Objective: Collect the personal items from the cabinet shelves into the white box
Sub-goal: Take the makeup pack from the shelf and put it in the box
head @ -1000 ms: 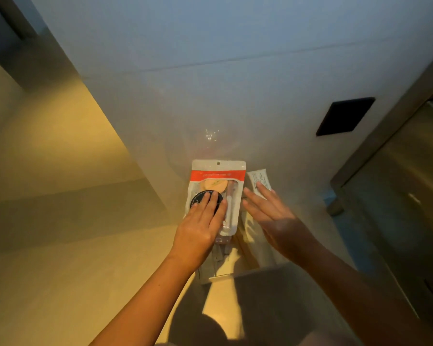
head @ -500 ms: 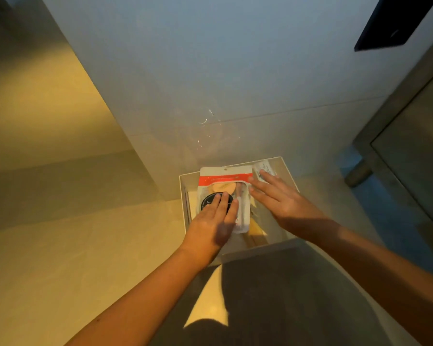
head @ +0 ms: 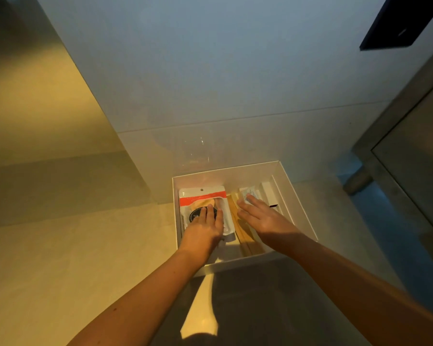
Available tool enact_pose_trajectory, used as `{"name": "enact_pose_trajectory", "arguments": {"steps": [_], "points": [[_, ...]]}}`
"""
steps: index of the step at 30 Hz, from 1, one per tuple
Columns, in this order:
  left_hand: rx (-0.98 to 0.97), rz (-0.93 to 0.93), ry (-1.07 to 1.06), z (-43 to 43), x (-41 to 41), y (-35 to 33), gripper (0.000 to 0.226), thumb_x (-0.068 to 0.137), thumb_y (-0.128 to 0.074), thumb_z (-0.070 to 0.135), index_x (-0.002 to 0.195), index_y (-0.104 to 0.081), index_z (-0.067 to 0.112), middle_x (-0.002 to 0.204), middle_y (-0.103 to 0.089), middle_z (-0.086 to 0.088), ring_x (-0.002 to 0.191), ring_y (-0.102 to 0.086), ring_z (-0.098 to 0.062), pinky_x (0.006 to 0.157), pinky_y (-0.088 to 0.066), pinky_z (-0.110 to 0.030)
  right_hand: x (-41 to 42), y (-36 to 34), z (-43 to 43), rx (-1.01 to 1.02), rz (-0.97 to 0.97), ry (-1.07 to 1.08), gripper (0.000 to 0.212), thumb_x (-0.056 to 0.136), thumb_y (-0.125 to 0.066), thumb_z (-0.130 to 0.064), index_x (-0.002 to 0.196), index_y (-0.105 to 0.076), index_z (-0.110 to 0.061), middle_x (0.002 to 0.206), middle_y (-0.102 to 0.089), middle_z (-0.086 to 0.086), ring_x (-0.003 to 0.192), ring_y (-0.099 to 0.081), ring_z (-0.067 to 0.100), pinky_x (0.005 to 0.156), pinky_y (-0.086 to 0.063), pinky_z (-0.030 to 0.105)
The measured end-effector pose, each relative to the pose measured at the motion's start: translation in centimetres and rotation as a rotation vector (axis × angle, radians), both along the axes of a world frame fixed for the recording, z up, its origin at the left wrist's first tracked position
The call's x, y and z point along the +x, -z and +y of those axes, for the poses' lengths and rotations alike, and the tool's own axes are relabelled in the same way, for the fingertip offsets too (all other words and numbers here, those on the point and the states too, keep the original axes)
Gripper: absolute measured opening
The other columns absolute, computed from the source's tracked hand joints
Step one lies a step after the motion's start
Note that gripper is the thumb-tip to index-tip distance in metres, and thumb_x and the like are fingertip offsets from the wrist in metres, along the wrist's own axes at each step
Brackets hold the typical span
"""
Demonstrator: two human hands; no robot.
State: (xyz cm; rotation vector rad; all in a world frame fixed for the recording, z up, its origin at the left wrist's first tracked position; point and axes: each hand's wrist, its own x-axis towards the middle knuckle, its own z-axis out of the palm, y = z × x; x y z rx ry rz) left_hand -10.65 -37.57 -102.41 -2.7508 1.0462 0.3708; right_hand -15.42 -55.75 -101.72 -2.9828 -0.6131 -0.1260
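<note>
An open white box [head: 299, 196] sits on the floor against the wall. Inside on its left lies a white pouch with an orange band [head: 202, 198], showing a black round item through its window. My left hand [head: 205, 227] lies flat on that pouch with straight fingers. To the right, my right hand [head: 263, 216] rests flat with spread fingers over a small white sachet [head: 246, 193] and yellowish flat packets [head: 245, 239]. A narrow white box [head: 269, 194] lies along the right inner side.
A pale wall [head: 235, 83] rises right behind the box. A steel cabinet [head: 410, 151] with a round foot [head: 355, 181] stands at the right. A dark panel [head: 400, 21] is on the wall at the upper right. Tiled floor [head: 73, 258] spreads to the left.
Both hands have lowered the pouch and sachet from in front of the wall down into the white box, where they now lie flat.
</note>
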Motion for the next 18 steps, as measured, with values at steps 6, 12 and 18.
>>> {"name": "enact_pose_trajectory", "arguments": {"steps": [6, 12, 18], "points": [[-0.031, 0.072, -0.087, -0.4, 0.6, 1.6, 0.076, 0.093, -0.051, 0.022, 0.147, 0.001, 0.01, 0.153, -0.013, -0.014, 0.139, -0.017, -0.033, 0.109, -0.027, -0.04, 0.5, 2.5, -1.1, -0.04, 0.234, 0.042, 0.062, 0.094, -0.047, -0.005, 0.146, -0.015, -0.01, 0.155, -0.005, 0.008, 0.142, 0.002, 0.031, 0.114, -0.012, 0.034], [0.055, 0.114, -0.059, 0.1, 0.9, 2.7, 0.071, 0.092, -0.032, 0.057, 0.147, -0.006, 0.021, 0.155, -0.007, -0.008, 0.141, -0.002, -0.032, 0.113, -0.002, -0.046, 1.0, 3.5, -0.7, -0.105, 0.41, 0.097, 0.059, 0.095, -0.047, -0.008, 0.146, -0.018, -0.014, 0.156, -0.006, 0.008, 0.142, -0.002, 0.03, 0.114, -0.011, 0.04], [-0.082, 0.026, -0.105, 1.0, 0.9, 2.2, 0.06, 0.095, -0.026, 0.052, 0.146, -0.016, 0.021, 0.154, -0.015, -0.006, 0.142, -0.005, -0.026, 0.113, -0.003, -0.043, 1.2, 3.5, -0.8, -0.169, 0.399, 0.133, 0.054, 0.098, -0.041, -0.023, 0.146, -0.017, -0.019, 0.156, -0.007, 0.007, 0.142, -0.002, 0.032, 0.112, -0.001, 0.05]]}}
